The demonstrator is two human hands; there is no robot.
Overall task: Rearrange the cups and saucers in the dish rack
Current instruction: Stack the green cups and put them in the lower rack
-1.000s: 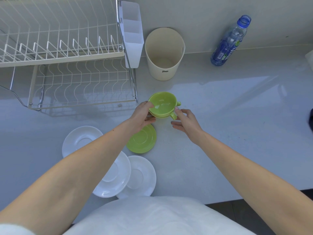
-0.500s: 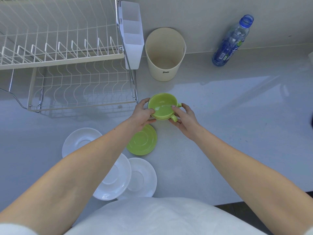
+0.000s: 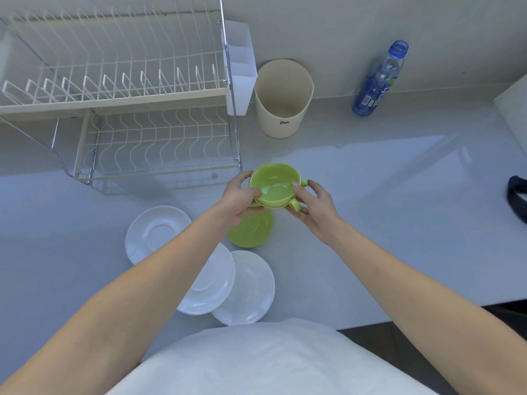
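Cups (image 3: 275, 185), green and nested, are being gripped by both hands: left hand (image 3: 241, 199) clasping the rim, right hand (image 3: 315, 205) pinching by the handles, near the rack (image 3: 154, 143)'s front right corner.

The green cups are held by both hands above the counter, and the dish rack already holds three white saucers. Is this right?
Not quite. In the head view the dish rack holds nothing; the three white saucers lie on the counter. Both hands, left and right, do hold the green cups.
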